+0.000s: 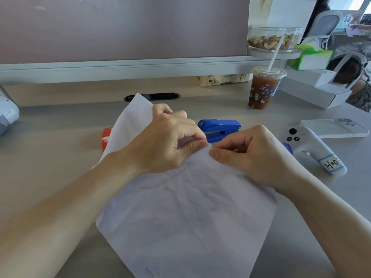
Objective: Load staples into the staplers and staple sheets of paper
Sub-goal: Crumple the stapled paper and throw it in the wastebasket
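Paper sheets (186, 213) on desk (50, 137) | left hand (166, 141) and right hand (255, 155) pinch far corner | blue stapler (220, 127) just behind

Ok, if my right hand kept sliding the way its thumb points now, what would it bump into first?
Your left hand: its thumb pinches the paper directly ahead of your right hand, nearly touching. The blue stapler lies further back, probably off that line.
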Demonstrator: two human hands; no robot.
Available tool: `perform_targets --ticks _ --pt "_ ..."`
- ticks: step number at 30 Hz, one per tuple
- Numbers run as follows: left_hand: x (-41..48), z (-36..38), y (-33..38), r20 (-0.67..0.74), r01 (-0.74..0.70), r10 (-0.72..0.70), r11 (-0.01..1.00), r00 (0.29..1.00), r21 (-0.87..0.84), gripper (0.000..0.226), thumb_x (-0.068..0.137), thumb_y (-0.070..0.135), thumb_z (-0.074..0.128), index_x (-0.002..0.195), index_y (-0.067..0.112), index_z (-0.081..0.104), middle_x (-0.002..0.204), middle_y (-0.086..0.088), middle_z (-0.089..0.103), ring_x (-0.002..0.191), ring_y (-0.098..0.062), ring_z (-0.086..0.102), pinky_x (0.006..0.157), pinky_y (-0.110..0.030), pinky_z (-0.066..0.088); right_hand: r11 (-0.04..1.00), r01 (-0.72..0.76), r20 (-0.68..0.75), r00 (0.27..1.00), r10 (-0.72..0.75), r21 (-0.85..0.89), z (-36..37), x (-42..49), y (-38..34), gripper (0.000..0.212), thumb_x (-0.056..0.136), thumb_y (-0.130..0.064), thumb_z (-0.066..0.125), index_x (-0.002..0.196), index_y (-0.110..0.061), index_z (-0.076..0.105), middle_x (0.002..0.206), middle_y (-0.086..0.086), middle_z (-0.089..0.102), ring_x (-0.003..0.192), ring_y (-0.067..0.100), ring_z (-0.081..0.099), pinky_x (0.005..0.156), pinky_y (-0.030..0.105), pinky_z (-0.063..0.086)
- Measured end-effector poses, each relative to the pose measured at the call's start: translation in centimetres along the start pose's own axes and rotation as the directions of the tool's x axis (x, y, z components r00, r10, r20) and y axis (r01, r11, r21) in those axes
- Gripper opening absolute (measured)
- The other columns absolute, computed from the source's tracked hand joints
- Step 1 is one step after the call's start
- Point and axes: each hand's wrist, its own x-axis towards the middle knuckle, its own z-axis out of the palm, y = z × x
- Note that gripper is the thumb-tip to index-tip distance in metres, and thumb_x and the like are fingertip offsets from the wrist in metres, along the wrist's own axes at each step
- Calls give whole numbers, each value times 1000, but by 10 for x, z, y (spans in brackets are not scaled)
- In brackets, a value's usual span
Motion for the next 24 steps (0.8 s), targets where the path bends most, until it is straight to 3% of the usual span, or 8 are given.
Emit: perform_targets --ticks 3,5,9,13,17,20,21,24 --pt "-1 2 2 -41 -6 8 999 999 36 22 93 39 56 84 26 70 81 19 62 79 -4 52 87 -45 28 997 12 -43 999 -15 -80 0 2 5 8 83 -21 75 76 -20 80 68 -1 75 60 19 67 58 32 54" --pt "0 1 -1 -117 83 -78 996 990 39 14 91 39 60 96 30 68 113 14 63 106 -8 56 96 -43 24 998 -13 -125 992 6 -56 -5 4 9 12 84 -18 73 75 -20 79 67 -2 74 52 5 59 53 23 50" --pt "-1 0 -19 -203 391 -385 920 900 -10 62 79 40 69 136 35 44 154 9 30 142 -6 27 101 -39 20 975 -78 -285 949 136 208 -15 9 16 16 86 -14 72 73 -20 79 68 4 74 58 5 54 57 21 46" --pt "-8 1 -34 -188 641 -652 757 734 -127 91 66 51 80 140 31 30 149 7 29 136 -14 34 105 -46 30 931 -107 -358 903 237 348 -16 12 20 21 86 -18 72 71 -31 80 72 -3 75 66 8 61 70 30 53" --pt "-9 4 -38 -31 705 -861 436 508 -559 103 64 40 89 144 24 25 135 12 48 119 -12 53 98 -40 47 821 -180 -324 857 402 542 -19 15 23 16 88 -20 69 76 -16 78 83 11 76 73 23 65 81 45 57" --pt "-9 5 -36 253 605 -868 67 428 -793 70 72 24 84 132 6 53 122 -9 69 97 -20 72 83 -36 58 688 -219 -187 866 463 692 -18 17 24 16 94 -16 61 89 -6 71 88 14 73 82 28 65 81 44 58" --pt "-9 5 -33 304 597 -840 28 449 -802 46 78 20 79 120 7 64 112 -10 73 92 -22 74 78 -34 59 674 -243 -140 877 460 697 -17 17 24 16 95 -15 59 92 -4 69 89 13 73 84 28 65 81 43 57" --pt "-9 2 -30 295 619 -798 122 526 -776 12 86 14 70 97 16 75 96 -3 78 88 -20 74 74 -30 57 720 -316 -33 904 426 618 -17 17 26 20 96 -17 56 97 -4 72 99 11 76 89 29 69 91 46 53"
